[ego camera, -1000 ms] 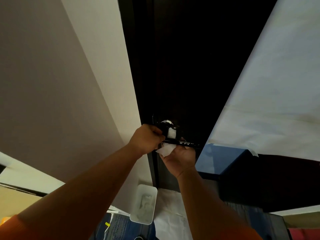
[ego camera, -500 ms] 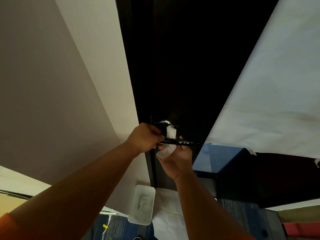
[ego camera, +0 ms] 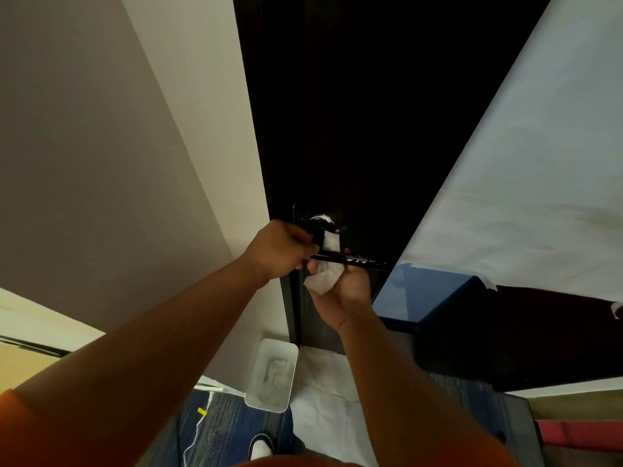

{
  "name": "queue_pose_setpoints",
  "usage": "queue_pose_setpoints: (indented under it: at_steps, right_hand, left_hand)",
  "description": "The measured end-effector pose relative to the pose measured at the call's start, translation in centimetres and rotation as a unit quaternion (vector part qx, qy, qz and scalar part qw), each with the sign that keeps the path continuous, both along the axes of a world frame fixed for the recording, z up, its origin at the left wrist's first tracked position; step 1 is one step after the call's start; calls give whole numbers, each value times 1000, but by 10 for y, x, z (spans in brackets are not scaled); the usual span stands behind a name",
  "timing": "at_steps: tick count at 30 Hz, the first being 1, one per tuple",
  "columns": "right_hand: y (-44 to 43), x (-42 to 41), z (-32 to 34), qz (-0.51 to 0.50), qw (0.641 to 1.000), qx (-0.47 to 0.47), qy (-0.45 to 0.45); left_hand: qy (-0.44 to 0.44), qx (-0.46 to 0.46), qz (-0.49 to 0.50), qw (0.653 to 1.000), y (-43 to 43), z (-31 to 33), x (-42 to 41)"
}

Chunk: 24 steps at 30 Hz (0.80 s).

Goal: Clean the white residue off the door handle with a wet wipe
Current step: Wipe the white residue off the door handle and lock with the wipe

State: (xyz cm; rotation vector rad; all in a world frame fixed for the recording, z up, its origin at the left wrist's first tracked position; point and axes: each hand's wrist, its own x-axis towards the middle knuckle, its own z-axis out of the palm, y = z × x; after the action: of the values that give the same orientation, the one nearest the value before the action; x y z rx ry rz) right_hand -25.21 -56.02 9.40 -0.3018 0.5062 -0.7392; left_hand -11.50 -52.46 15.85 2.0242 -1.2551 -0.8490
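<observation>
A person's left hand (ego camera: pixel 279 249) closes in a tight fist round the inner end of a black lever door handle (ego camera: pixel 359 261), which sits at about 6 o'clock from the middle of the dark door (ego camera: pixel 354 129). The right hand (ego camera: pixel 345 293), reaching up from 5 o'clock beneath the lever, curls its fingers round a crumpled wet wipe (ego camera: pixel 322 281) and holds it against the underside of the bar, with the fingertips hooked over the top. More white material, apparently the same wipe, shows above the bar against the neck of the handle, at 3 o'clock from the left knuckles. White residue (ego camera: pixel 320 218) catches the light on the round plate at 12 o'clock from the neck. A pale wall (ego camera: pixel 101 146) fills the 9 o'clock side of the scene. A white sheet (ego camera: pixel 522 180) covers the 2 o'clock side, its lower edge taped over a blue surface (ego camera: pixel 421 294). On the floor at 6 o'clock, a white tub (ego camera: pixel 260 358) holding crumpled white material stands beside the foot of the door. A shoe (ego camera: pixel 261 448) is visible just below it, and an orange sleeve (ego camera: pixel 20 429) shows at 8 o'clock.
</observation>
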Motion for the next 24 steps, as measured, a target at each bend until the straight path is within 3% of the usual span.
queue_pose_setpoints:
  at_steps: [14, 24]
  right_hand:
    - [5, 0, 0, -5, 999, 40, -31]
    - [3, 4, -3, -10, 999, 41, -7]
  left_hand:
    - [9, -3, 17, 1000, 1, -3, -3]
    - [2, -6, 10, 1000, 3, -6, -2]
